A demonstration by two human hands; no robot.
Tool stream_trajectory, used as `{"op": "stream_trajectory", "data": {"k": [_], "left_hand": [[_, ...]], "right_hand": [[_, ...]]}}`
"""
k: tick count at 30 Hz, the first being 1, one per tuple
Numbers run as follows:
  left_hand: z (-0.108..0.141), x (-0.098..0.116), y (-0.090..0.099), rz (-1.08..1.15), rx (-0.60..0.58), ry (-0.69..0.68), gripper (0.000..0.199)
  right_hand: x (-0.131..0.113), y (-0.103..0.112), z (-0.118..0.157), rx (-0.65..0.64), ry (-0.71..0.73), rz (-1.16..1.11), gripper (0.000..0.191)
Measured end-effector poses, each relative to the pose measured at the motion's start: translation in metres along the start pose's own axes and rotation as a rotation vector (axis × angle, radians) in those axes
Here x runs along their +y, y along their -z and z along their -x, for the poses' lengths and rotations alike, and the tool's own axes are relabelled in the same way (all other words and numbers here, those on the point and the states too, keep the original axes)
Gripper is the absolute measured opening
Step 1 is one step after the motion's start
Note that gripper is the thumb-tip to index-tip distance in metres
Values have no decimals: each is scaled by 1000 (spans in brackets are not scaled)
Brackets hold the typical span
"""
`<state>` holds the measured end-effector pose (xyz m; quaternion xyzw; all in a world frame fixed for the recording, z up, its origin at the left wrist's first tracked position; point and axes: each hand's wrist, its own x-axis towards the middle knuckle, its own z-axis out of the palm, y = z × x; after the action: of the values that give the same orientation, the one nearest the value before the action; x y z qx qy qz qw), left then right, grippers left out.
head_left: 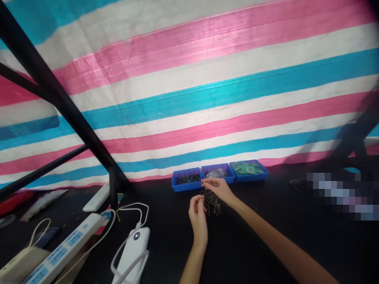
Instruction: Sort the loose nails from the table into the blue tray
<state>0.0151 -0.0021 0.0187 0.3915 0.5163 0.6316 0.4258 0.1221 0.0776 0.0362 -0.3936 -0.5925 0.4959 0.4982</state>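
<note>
A loose pile of thin, dark metal pieces [212, 203] lies on the black table between my hands; some seem bent at one end, but they are too small to name surely. My left hand [198, 219] is at the pile's left side, fingers curled against the thumb. Over the pile's far edge, my right hand [220, 190] points left with its fingertips pinched, close to the front of the blue bins. Whatever sits in either hand's fingertips is too small to make out. Similar thin metal pieces fill the left blue bin [174, 187].
The middle blue bin [231, 179] holds clear plastic bags, the right blue bin [266, 173] green packets. On the left are a white power bank [133, 252] with cables, a power strip [68, 244] and a black metal frame [74, 118]. A striped sheet [207, 98] hangs behind.
</note>
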Motion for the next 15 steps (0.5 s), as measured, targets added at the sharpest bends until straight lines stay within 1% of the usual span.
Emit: {"op": "stream_trajectory", "data": {"k": [3,4,7,9,11,13,15], "left_hand": [[-1,-2,-1,15,-4,28,21],[-1,-3,-1,21,-8,40,21],[0,-3,-2,27,-25,63,20],[1,-3,-3,24,-45,66,20],[3,-3,-5,17,-68,57,20],[4,-4,-6,5,-90,38,19],[4,-5,-7,-10,-108,26,18]], "right_hand": [[-5,-5,-10,-26,33,-63,44],[-6,-4,-10,-35,40,-54,43],[-4,7,1,-61,42,43,30],[1,18,13,-69,36,190,24],[7,29,27,-65,71,373,20],[15,39,39,-66,133,560,20],[21,45,49,-76,162,730,26]]}}
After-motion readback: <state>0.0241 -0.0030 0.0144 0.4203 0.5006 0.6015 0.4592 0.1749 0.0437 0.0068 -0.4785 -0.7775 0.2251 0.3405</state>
